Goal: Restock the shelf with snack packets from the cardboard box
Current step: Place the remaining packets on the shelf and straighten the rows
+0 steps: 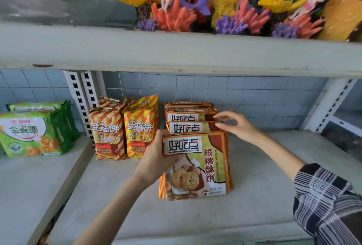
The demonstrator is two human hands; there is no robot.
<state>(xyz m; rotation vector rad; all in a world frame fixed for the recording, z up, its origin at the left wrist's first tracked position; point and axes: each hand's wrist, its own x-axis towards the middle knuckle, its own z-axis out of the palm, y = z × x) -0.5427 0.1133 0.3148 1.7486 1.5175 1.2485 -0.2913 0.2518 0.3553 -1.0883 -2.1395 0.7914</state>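
A row of orange walnut-cookie packets stands upright on the grey lower shelf (264, 195), one behind another. My left hand (156, 154) grips the front packet (199, 168) by its upper left edge. Fingers spread, my right hand (235, 125) rests on the top right corners of the packets behind it (186, 127). The cardboard box is out of view.
Two rows of red-and-yellow striped stick-biscuit packets (123, 133) stand left of the orange row. Green packets (33, 133) sit on the neighbouring shelf at far left. The upper shelf edge (176, 52) overhangs, carrying coral and mermaid ornaments (195, 5). A white upright (329, 107) bounds the right side.
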